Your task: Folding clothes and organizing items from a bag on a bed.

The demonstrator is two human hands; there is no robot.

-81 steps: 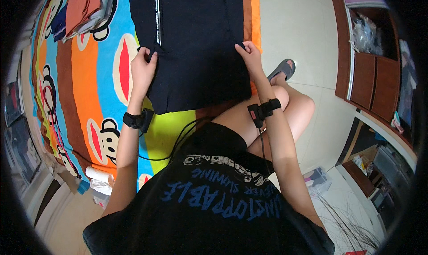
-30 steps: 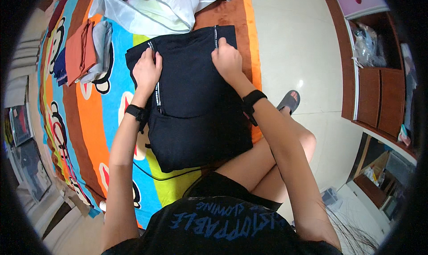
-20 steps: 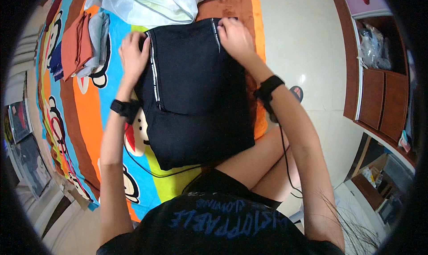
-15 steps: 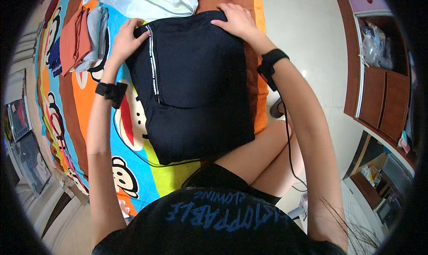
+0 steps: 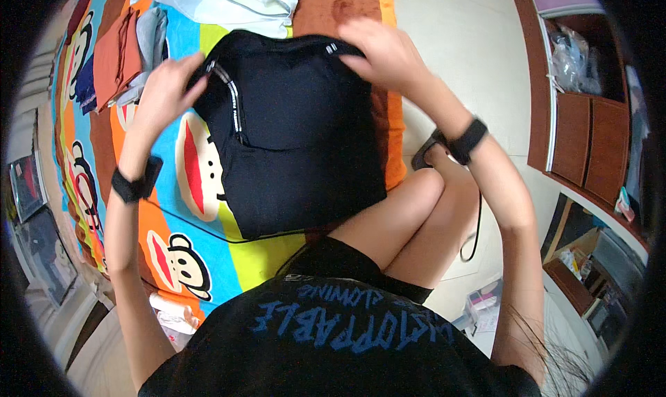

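A folded black garment (image 5: 298, 133) lies in front of me, with a strip of white lettered tape along a slit on its left side. My left hand (image 5: 168, 88) pinches its far left corner between thumb and fingers. At the far right corner my right hand (image 5: 385, 57), blurred by motion, grips the edge with the thumb on the near side. Between the hands the far edge is raised and sags slightly, while the near part rests on the bedding. Small white marks show near both held corners.
A bright cartoon-print blanket (image 5: 201, 168) spreads underneath. Folded rust-orange cloth (image 5: 116, 60) and grey cloth (image 5: 151, 36) lie at the far left, a sheer white fabric (image 5: 236, 5) at the far end. A black cable (image 5: 208, 232) runs past the garment's near edge. Wooden cabinets (image 5: 590, 140) stand right.
Both hands, earlier resting on the garment's far corners, now grip them and have lifted the far edge toward me. The wrists have moved nearer and farther apart.
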